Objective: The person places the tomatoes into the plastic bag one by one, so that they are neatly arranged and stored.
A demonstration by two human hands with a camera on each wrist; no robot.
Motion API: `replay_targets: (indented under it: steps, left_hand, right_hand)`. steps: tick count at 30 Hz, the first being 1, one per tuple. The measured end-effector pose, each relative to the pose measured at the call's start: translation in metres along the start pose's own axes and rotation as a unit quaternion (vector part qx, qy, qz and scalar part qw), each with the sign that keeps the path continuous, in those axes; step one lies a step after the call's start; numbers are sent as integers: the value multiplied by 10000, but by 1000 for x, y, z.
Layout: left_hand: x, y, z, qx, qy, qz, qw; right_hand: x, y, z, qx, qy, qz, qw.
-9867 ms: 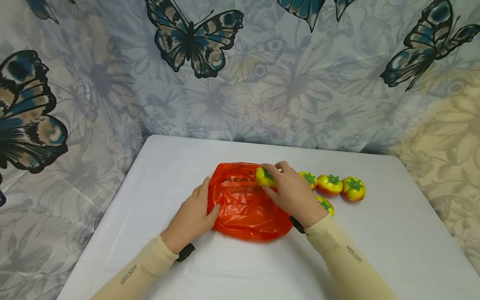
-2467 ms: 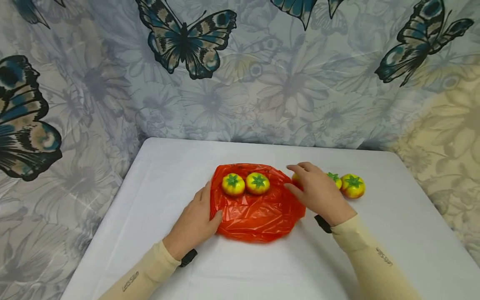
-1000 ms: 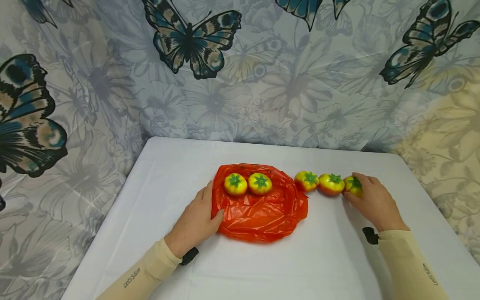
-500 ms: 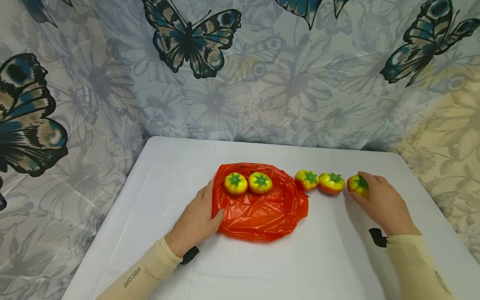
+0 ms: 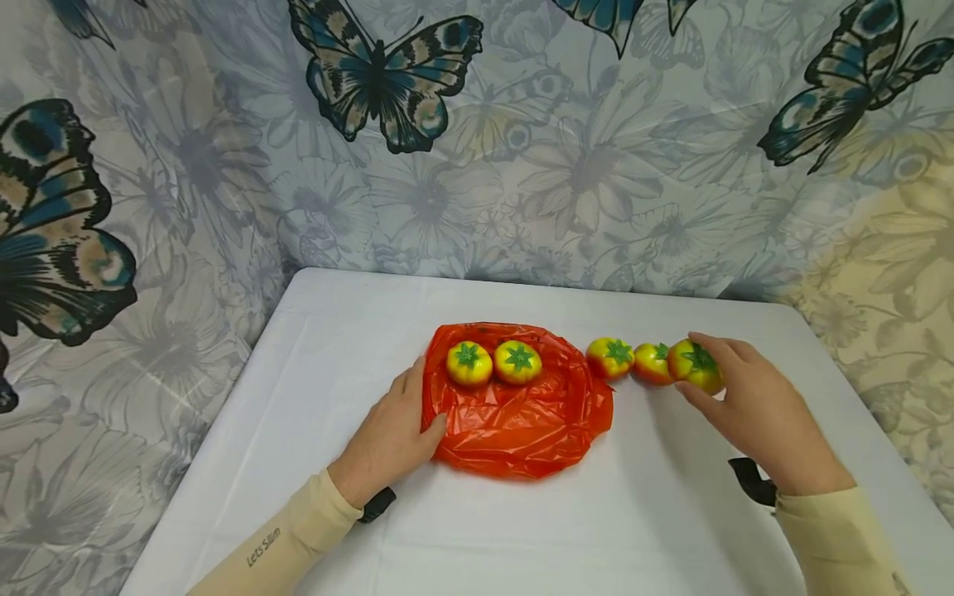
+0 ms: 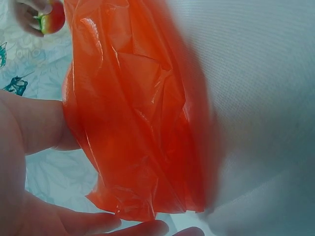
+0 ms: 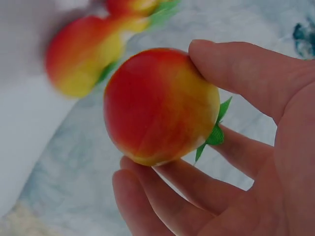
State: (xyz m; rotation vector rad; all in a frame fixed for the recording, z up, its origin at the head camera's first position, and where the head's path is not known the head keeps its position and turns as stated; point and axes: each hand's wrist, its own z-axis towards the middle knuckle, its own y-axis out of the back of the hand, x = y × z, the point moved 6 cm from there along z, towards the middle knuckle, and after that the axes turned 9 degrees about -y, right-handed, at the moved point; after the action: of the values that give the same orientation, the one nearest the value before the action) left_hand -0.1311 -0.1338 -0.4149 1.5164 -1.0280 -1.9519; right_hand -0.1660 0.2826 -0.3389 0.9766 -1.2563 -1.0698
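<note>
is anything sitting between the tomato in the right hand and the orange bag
Yes. The right hand holds a red-yellow toy tomato; between it and the crumpled orange plastic bag two more loose toy tomatoes lie in a row on the white table. Lifting over them looks clear.

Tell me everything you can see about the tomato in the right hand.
The tomato is small, round and glossy, red blending into yellow, with a flat green leafy cap on top; it looks like a plastic or foam toy. The right hand holds it between thumb and fingers, lifted off the white table, at the right end of a row, right beside another tomato. The wrist view shows its smooth underside, unmarked.
</note>
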Motion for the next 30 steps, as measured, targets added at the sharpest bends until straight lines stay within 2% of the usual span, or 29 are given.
replay_targets:
  steps: [7, 15, 23, 30]
  left_hand:
    - [3, 2, 0, -3, 0, -15, 10000]
    - [6, 3, 1, -3, -35, -46, 10000]
    - [5, 3, 3, -15, -56, -34, 10000]
    - [4, 3, 2, -18, -50, -26, 10000]
  right_hand:
    - [59, -8, -3, 241, 634, 84, 9977]
    - [120, -31, -3, 740, 1018, 242, 9918]
    - [163, -52, -5, 759, 1451, 441, 9855]
    - [194, -73, -10, 953, 1587, 482, 9815]
